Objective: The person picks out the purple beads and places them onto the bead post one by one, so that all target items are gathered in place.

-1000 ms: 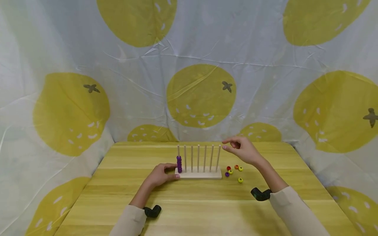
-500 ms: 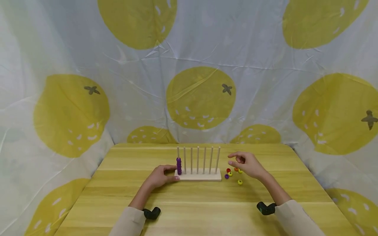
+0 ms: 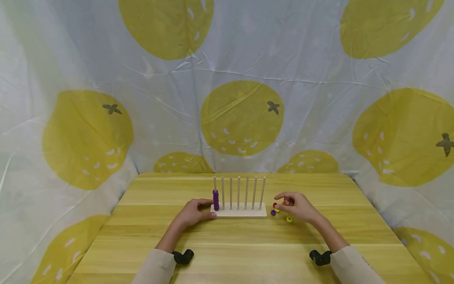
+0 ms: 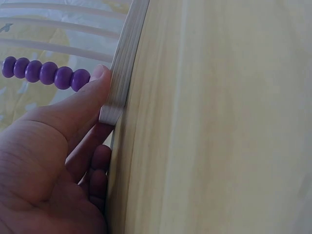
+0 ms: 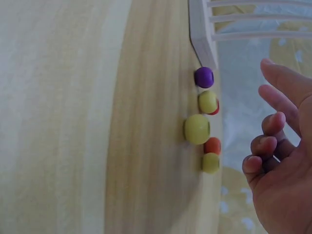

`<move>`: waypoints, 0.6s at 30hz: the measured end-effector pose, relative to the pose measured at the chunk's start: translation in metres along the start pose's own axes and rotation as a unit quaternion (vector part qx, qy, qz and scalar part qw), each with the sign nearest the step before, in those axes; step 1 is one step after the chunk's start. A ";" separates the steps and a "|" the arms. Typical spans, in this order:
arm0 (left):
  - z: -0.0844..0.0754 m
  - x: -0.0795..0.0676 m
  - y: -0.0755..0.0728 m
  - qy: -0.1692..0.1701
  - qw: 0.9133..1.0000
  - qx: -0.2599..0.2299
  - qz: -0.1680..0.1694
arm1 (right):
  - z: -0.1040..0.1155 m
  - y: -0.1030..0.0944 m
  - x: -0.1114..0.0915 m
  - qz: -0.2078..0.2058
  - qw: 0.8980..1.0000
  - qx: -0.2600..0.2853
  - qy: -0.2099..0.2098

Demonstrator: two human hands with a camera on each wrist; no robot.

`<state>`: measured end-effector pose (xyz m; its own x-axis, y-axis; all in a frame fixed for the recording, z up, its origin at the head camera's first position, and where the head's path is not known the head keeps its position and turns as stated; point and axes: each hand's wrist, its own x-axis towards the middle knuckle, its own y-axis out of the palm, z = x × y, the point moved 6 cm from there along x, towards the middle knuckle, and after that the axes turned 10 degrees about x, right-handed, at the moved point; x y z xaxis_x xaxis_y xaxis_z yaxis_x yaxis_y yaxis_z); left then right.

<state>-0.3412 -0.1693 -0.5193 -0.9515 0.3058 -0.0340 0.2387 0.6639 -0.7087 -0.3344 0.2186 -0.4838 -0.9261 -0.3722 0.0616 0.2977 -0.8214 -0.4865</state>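
Observation:
A wooden peg rack (image 3: 241, 213) with several upright pegs stands in the middle of the table. Purple beads (image 4: 48, 73) are stacked on its leftmost peg; the other pegs hold no beads. My left hand (image 3: 191, 213) grips the left end of the base, the thumb at the front edge and fingers behind. Right of the rack, my right hand (image 5: 282, 146) hovers over loose beads, holding nothing, thumb and index finger apart. Among them are a purple bead (image 5: 204, 77), several yellow beads (image 5: 197, 129), an orange bead (image 5: 212, 146) and a red bead (image 3: 274, 205), partly hidden by the hand in the head view.
The wooden table (image 3: 234, 256) reaches back to a hanging cloth (image 3: 170, 118) printed with yellow fruit. A black wrist device (image 3: 183, 257) sits on the left wrist, another wrist device (image 3: 320, 258) on the right.
My right hand has come down from beside the top of the rightmost peg, slightly rightward, to just above the loose beads. The left hand stays on the base.

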 end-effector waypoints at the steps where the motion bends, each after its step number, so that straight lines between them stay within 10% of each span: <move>1: 0.000 0.000 0.000 -0.001 1.000 0.000 0.000 | -0.002 0.001 0.000 0.003 1.000 0.001 0.001; 18: 0.002 0.001 0.001 -0.003 1.000 0.001 0.000 | -0.021 0.020 -0.004 0.017 1.000 -0.001 -0.004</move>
<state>-0.3422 -0.1695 -0.5213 -0.9524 0.3025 -0.0387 0.2393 0.6626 -0.7098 -0.3301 0.2130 -0.5121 -0.9134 -0.4036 0.0518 0.3290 -0.8074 -0.4898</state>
